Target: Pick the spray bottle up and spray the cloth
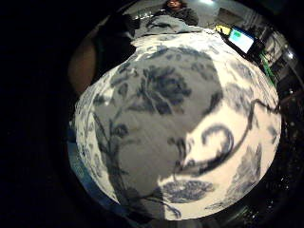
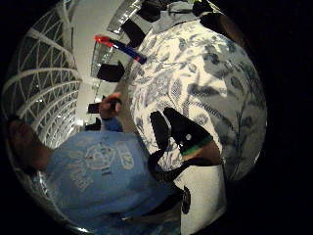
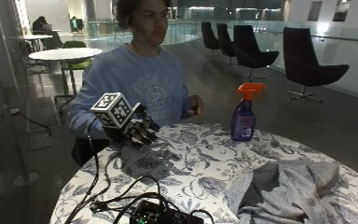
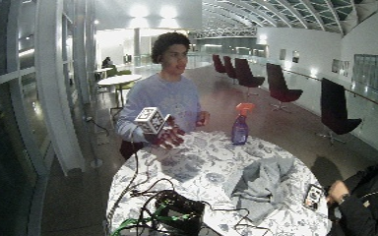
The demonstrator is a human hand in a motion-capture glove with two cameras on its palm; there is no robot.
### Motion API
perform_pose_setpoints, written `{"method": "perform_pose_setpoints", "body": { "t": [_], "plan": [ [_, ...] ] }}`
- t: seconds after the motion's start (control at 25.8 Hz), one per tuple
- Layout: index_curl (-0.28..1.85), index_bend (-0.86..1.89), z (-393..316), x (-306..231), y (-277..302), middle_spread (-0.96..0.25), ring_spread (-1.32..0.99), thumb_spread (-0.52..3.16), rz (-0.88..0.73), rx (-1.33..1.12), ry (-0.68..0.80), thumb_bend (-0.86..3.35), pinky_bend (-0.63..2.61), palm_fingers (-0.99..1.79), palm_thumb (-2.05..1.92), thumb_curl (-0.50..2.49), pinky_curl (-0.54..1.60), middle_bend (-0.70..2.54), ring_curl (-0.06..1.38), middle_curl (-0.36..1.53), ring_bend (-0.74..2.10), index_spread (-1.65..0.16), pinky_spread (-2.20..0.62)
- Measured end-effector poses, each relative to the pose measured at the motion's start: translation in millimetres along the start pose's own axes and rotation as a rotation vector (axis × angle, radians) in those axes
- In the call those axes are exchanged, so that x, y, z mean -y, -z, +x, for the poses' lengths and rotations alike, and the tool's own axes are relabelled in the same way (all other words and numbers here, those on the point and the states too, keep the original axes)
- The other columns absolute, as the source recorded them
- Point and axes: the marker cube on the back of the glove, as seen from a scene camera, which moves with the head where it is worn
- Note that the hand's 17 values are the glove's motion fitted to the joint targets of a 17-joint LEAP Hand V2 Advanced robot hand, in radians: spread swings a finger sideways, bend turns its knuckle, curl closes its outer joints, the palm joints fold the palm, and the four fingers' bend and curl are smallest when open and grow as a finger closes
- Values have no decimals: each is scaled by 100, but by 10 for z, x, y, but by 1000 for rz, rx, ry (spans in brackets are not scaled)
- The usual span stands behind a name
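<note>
Floral-clothed worktop [image 3: 191, 163]. Spray bottle [image 3: 244, 114] upright, probably rigid, slick plastic; best taken at the neck. Cloth [image 3: 287, 189] soft. Right hand [image 3: 135, 130] loosely curled, holding nothing.

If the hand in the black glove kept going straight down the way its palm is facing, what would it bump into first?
Probably just the flowery tablecloth. The gloved right hand hangs above the table's near edge, and its palm views show only cloth below. The spray bottle and grey cloth sit off to the side.
</note>
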Motion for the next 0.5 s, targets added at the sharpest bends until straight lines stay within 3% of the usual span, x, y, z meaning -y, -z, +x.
{"method": "perform_pose_setpoints", "body": {
  "t": [0.5],
  "plan": [
    [32, 18, 192, -230, 23, -1, 6, 109, 29, -51, -70, -2, 21, 55, 61, 33, 33, 18, 30, 39, 21, -37, 23]
  ]
}}
